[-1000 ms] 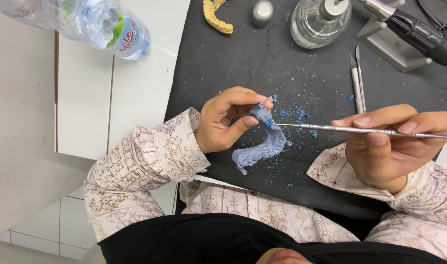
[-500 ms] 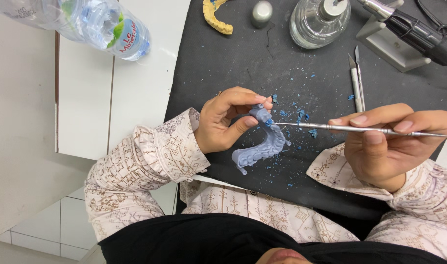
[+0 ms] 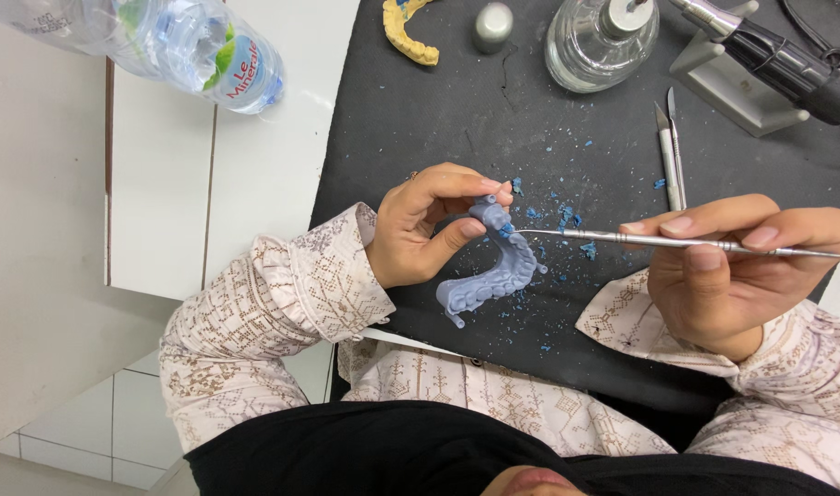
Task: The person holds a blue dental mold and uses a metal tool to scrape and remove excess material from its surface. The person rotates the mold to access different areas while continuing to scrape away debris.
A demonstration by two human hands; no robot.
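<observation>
My left hand [image 3: 429, 225] pinches one end of a grey-blue dental arch model [image 3: 493, 271] between thumb and fingers, holding it just above the black mat [image 3: 456, 110]. My right hand [image 3: 732, 271] grips a thin metal carving instrument [image 3: 659, 242] lying level, its tip touching a small blue wax spot on the model near my left fingertips. Blue wax crumbs [image 3: 562, 216] are scattered on the mat around the model.
A yellow dental arch [image 3: 406, 32], a small metal cap [image 3: 493, 26] and a glass burner [image 3: 599, 41] stand at the mat's far edge. Two metal blades [image 3: 670, 152] lie right of centre. A handpiece on a stand [image 3: 769, 60] sits far right, a plastic water bottle [image 3: 176, 41] on the white counter.
</observation>
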